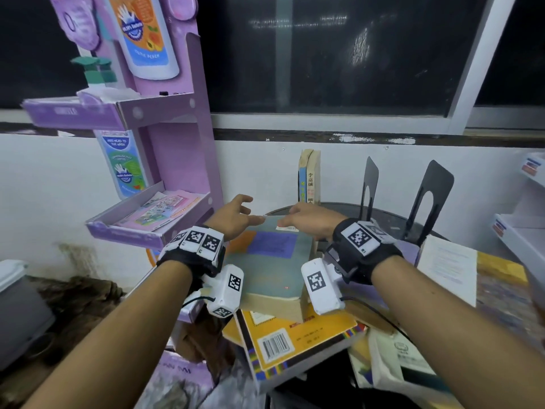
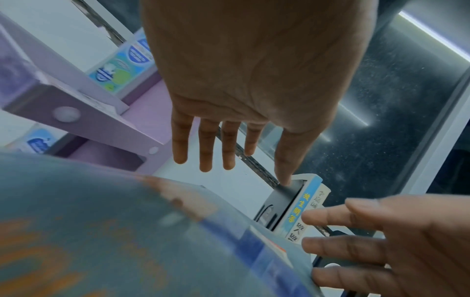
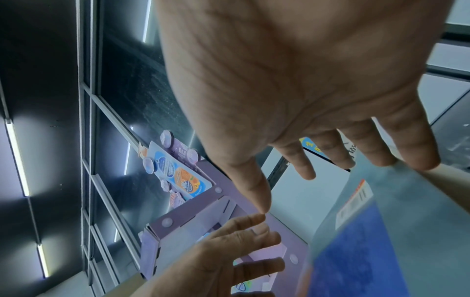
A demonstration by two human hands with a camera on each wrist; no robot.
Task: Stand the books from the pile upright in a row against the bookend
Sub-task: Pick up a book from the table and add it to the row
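— So, what are my fingers doing?

— Spread and straight on both sides, grasping nothing. My left hand [image 1: 236, 215] hovers over the far left corner of the grey-green book [image 1: 269, 261], fingers [image 2: 204, 144] fanned out with clear air under them. My right hand [image 1: 309, 221] hangs over the far right corner of that same book; whether its fingertips [image 3: 417, 158] touch the cover I cannot tell.

— And that book?

— It lies flat on top of the pile, with a purple panel and an orange patch on its cover. Directly under it, nearer to me, sits a yellow book [image 1: 295, 335] showing a barcode label.

— Anything already standing?

— Yes. Beyond the grey-green book, two books [image 1: 309, 177] stand upright side by side, one with a blue spine and one pale. In the left wrist view a black bookend [image 2: 282, 203] presses against the blue spine. To the right of the grey-green book and further back, two more black bookends [image 1: 430, 199] stand unused.

— Surroundings?

— Left of the grey-green book rises a purple display stand [image 1: 177, 143] with leaflets in its lower tray. Right of it, loose white papers [image 1: 446, 267] lie flat.
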